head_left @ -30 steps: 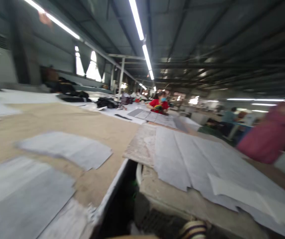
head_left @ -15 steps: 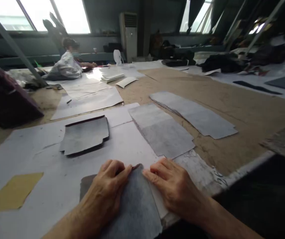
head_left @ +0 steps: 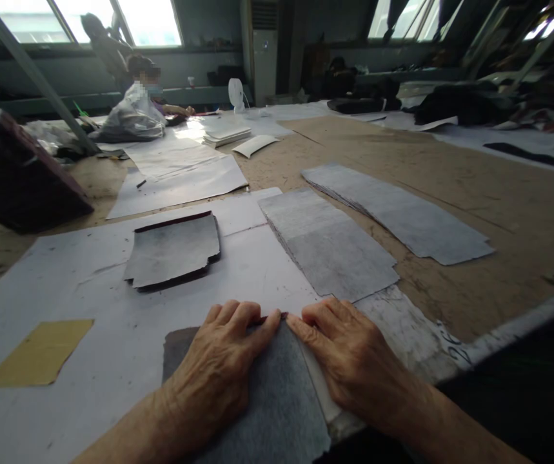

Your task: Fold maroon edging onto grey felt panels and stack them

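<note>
A grey cut piece of sheet material lies before me at the table's front, its far edge turned over in a narrow dark reddish fold. My left hand rests across the piece, fingers curled and thumb stretched along the fold. From the right, my right hand pinches at the fold's right corner, its fingers bent under and partly hidden. The two hands nearly meet there. Beyond them lies a small stack of grey pieces with dark edges, and farther right a fanned stack of larger grey pieces.
Another fanned grey stack lies on the brown table covering. A yellow card is on the white paper at left. A dark reddish block stands at far left. Beyond sits a person near a white fan.
My left thumb has slid right along the far edge, toward the right hand. The edge that stuck up between my hands is now pressed down. The view has shifted slightly.
</note>
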`<state>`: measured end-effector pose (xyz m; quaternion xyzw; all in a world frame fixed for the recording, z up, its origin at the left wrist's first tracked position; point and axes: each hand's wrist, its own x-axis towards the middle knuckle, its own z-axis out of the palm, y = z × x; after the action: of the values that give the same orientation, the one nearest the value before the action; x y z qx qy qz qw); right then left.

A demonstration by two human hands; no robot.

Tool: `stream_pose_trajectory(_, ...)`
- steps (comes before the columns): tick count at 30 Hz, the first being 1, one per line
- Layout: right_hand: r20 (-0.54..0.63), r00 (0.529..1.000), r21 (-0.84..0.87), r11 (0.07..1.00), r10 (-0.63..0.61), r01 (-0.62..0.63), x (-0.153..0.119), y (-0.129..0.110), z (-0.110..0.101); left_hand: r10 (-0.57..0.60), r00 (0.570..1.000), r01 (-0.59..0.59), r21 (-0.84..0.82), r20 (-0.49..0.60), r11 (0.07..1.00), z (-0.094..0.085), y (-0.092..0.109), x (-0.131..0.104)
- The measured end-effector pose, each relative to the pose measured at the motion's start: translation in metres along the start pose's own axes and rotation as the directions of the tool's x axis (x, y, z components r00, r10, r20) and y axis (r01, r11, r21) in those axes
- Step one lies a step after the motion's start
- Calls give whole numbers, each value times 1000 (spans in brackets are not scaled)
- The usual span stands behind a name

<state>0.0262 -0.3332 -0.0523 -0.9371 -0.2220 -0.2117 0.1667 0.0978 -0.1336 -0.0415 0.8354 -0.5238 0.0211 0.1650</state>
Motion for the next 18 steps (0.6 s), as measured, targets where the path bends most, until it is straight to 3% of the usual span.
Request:
stream_pose_trajectory(5, 10, 1000, -2, 1000, 2, -1, 0, 1, 1, -18, 999, 17, 28, 35, 999, 0, 1, 1)
stream_pose_trajectory(18, 25, 1000, -8, 1000, 5, -5, 0, 0, -1, -30, 996, 23, -88, -81, 996, 1, -2, 2)
